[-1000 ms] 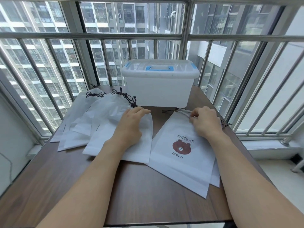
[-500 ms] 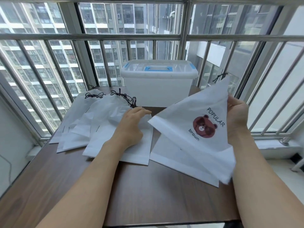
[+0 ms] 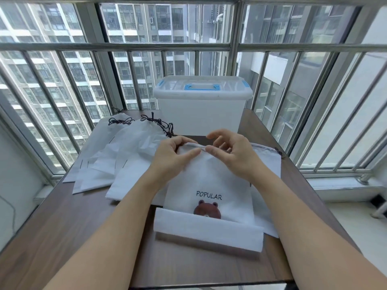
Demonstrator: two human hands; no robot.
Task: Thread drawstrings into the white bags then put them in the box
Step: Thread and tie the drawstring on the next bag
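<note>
A white drawstring bag printed with "POPULAR" and a brown bear is lying on the dark wooden table in front of the person, its bottom edge folding up over the lower part of the bear. The left hand is pinching the bag's top hem between thumb and curled fingers, and the right hand is pinching the same hem just beside it with thumb and forefinger, its other fingers spreading loosely above. Another white bag is lying underneath, showing at the right, with a dark cord end sticking out at its top corner. To the left, a fanned pile of white bags is resting on the table, their gathered tops carrying dark drawstrings. Behind the hands, at the table's far edge, a translucent plastic storage box is standing with its lid on, blue handle and clips on top. Metal window bars are running behind the table.
</note>
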